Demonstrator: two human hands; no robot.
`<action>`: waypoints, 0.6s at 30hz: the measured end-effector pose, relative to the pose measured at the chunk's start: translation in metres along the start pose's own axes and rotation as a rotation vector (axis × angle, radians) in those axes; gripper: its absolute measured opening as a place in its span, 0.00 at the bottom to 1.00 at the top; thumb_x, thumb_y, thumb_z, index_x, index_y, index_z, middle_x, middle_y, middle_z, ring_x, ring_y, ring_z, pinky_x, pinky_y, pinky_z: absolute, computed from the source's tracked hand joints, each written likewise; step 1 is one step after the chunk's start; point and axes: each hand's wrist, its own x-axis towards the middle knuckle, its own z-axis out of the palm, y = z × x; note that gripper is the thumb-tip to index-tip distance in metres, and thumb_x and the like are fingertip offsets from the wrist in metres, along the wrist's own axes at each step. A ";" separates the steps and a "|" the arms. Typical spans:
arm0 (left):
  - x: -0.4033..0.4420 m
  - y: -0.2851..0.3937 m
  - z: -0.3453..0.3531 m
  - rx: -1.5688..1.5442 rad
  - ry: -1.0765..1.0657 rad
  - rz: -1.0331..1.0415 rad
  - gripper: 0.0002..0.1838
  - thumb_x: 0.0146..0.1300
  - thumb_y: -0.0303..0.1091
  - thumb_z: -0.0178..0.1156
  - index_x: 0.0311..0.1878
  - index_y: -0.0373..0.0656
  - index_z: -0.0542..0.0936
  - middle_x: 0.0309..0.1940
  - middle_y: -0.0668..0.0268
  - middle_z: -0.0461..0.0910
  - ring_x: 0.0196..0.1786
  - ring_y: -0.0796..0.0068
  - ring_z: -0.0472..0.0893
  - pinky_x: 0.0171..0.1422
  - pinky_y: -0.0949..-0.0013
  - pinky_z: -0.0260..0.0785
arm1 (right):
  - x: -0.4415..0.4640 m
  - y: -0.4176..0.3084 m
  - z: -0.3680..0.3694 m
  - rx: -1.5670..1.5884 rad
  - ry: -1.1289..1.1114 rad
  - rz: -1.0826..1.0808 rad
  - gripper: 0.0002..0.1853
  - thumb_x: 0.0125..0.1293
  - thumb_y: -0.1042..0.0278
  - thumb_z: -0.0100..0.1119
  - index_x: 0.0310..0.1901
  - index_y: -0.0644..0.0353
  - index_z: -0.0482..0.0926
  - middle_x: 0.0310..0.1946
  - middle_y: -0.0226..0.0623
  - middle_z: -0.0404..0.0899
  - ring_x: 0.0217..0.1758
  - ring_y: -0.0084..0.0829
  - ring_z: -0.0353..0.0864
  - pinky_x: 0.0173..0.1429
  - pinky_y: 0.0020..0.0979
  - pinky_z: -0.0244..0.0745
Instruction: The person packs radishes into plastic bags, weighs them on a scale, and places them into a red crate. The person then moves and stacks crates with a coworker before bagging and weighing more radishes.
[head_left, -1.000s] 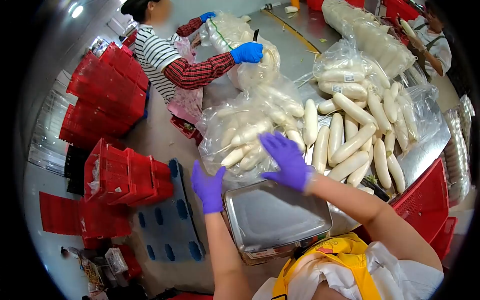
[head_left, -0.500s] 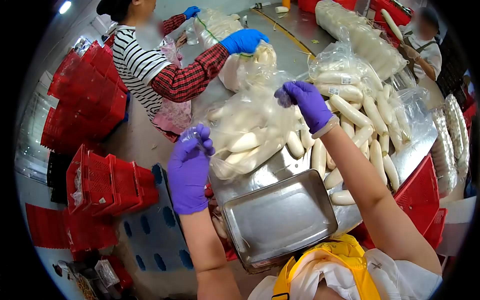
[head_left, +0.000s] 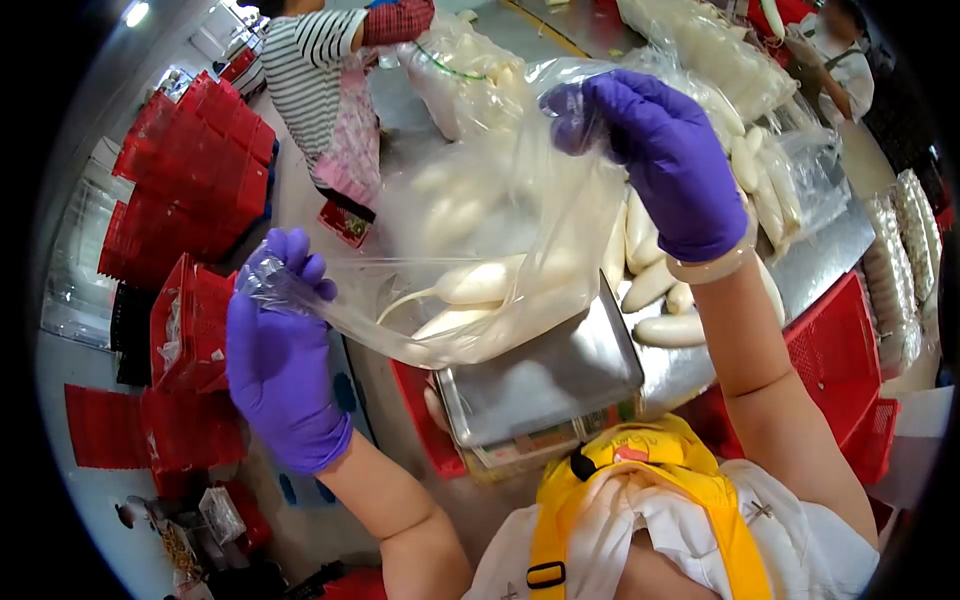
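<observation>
A large clear plastic bag (head_left: pixel 575 235) is stretched between my two purple-gloved hands, with several white radishes (head_left: pixel 475 283) inside its lower part. My left hand (head_left: pixel 285 375) pinches one edge of the bag at the left. At the upper right my right hand (head_left: pixel 680 165) grips the opposite edge, closed around the bunched film. The bag's bottom hangs over the far part of a metal tray (head_left: pixel 535 405), hiding some of it; whether they touch I cannot tell. Right of the bag, loose white radishes (head_left: pixel 670 331) lie on the metal table (head_left: pixel 815 265).
Another filled plastic bag (head_left: pixel 455 85) stands across the table beside a co-worker (head_left: pixel 320 100). A second person (head_left: pixel 845 70) is at the far right. Red crates (head_left: pixel 205 180) are stacked on the left, and a red crate (head_left: pixel 830 345) stands by the table's right edge.
Both hands have come nearer and moved apart, drawing the bag of radishes toward me and over the tray. The co-worker's arm has shifted away from the other bag.
</observation>
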 end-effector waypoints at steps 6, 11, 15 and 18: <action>-0.092 -0.044 -0.010 0.384 0.140 -0.008 0.18 0.71 0.38 0.48 0.51 0.32 0.78 0.50 0.55 0.79 0.51 0.63 0.78 0.61 0.62 0.67 | -0.094 0.001 -0.014 -0.044 -0.056 0.185 0.13 0.68 0.64 0.54 0.47 0.61 0.81 0.36 0.28 0.83 0.37 0.16 0.76 0.37 0.17 0.68; -0.165 -0.047 0.016 0.902 0.256 -0.009 0.19 0.74 0.40 0.46 0.51 0.34 0.79 0.45 0.62 0.82 0.48 0.73 0.78 0.59 0.69 0.66 | -0.152 -0.011 -0.035 -0.046 -0.174 0.205 0.15 0.68 0.69 0.55 0.54 0.66 0.76 0.45 0.35 0.81 0.49 0.23 0.78 0.55 0.23 0.71; -0.218 -0.041 0.027 1.369 0.452 -0.072 0.16 0.69 0.39 0.56 0.47 0.35 0.82 0.37 0.65 0.83 0.40 0.79 0.79 0.47 0.73 0.69 | -0.192 -0.015 -0.047 -0.183 -0.102 0.238 0.20 0.65 0.66 0.62 0.56 0.65 0.74 0.46 0.33 0.79 0.50 0.20 0.76 0.56 0.23 0.71; -0.245 -0.032 0.033 1.551 0.447 0.070 0.17 0.70 0.40 0.55 0.48 0.35 0.81 0.36 0.65 0.83 0.39 0.80 0.78 0.47 0.73 0.70 | -0.208 -0.020 -0.061 -0.235 -0.168 0.157 0.18 0.64 0.67 0.62 0.55 0.62 0.76 0.45 0.29 0.80 0.48 0.18 0.77 0.52 0.22 0.73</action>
